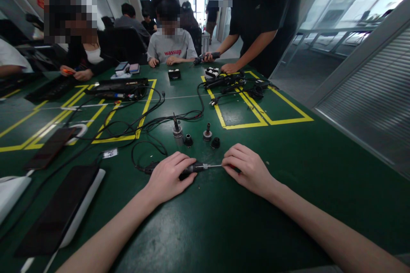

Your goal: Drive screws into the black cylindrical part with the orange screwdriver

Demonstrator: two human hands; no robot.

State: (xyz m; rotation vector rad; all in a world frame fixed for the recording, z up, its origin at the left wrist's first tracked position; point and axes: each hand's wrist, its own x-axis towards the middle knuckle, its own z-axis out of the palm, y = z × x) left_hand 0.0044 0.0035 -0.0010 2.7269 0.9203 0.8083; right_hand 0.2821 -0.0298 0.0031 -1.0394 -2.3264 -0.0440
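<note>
My left hand [173,175] is wrapped over a black corded hand tool [199,167] lying on the table, its narrow end pointing right. At that end, a thin metal rod [215,166] reaches across to my right hand [245,166], whose fingertips are pinched on it. A bit of red shows under those fingers; whether it belongs to the rod I cannot tell. Just beyond my hands stand a tall metal piece with a slim tip [177,130], a shorter metal piece [207,133] and two small black collars, one on the left [188,140] and one on the right [215,142].
Phones [60,209] and a white tag [110,153] lie to the left. Black cables [150,126] cross the green table [320,170]. Yellow tape marks areas with more tools [224,81]. Across the table, a standing co-worker holds a black tool [206,56]; others sit nearby.
</note>
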